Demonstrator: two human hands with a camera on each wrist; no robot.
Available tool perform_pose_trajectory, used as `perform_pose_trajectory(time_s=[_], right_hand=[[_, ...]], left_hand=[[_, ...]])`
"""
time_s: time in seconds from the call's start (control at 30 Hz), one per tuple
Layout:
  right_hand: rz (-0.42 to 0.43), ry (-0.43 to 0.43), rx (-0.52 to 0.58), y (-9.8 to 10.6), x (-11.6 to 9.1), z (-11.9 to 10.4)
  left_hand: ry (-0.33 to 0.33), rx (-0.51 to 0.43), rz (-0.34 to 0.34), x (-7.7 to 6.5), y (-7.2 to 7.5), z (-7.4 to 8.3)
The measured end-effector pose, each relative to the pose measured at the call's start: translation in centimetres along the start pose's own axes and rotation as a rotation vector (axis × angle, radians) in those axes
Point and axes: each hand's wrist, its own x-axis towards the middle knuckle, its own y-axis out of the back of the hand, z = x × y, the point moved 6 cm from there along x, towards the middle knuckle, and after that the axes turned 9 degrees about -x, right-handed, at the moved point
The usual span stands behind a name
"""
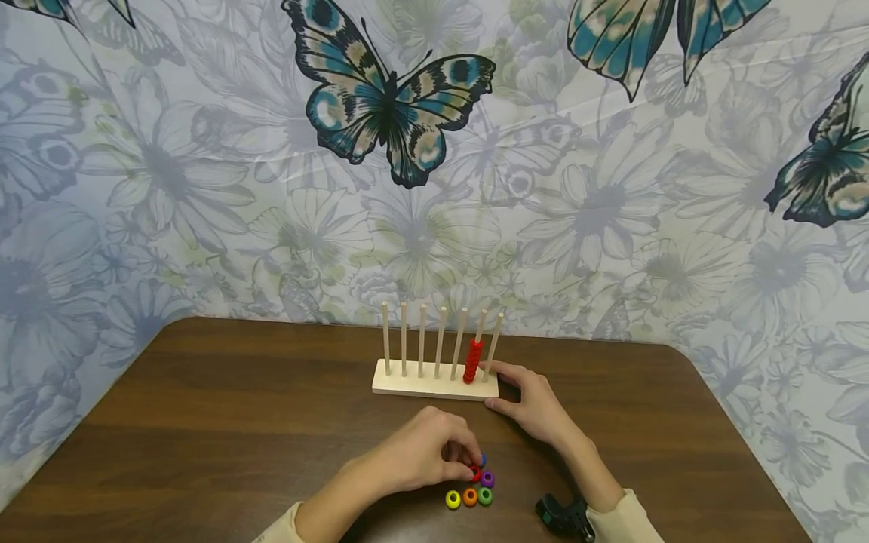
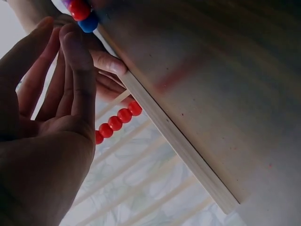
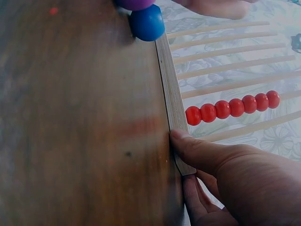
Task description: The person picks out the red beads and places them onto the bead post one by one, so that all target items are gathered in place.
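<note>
A pale wooden peg rack (image 1: 434,388) with several upright pegs stands toward the table's far side. Red beads (image 1: 473,360) are stacked on its second peg from the right. My right hand (image 1: 536,403) grips the rack's right end, the thumb (image 3: 197,148) on the front edge of the base. Close over a group of loose beads is my left hand (image 1: 431,449), its fingers bent and its thumb and fingertips right at a red bead (image 1: 476,474). Beside that lie a blue bead (image 1: 483,459), partly hidden by the fingers, and a purple bead (image 1: 487,479).
Nearer the front edge lie a yellow bead (image 1: 452,499), an orange bead (image 1: 470,497) and a green bead (image 1: 485,495). Brown wood tabletop (image 1: 224,422) surrounds everything. Behind it hangs a butterfly-and-flower patterned backdrop (image 1: 421,226). A black device (image 1: 565,516) sits by the right wrist.
</note>
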Motion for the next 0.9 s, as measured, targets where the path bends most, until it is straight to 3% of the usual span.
perform_pose_trajectory(time_s=[0.23, 0.9], right_hand=[[-0.003, -0.029, -0.003, 0.0, -0.1, 0.2], [0.012, 0.01, -0.007, 0.1, 0.0, -0.1]], left_hand=[[-0.003, 0.105, -0.021, 0.1, -0.6, 0.1], [0.039, 0.18, -0.031, 0.1, -1.2, 0.0]])
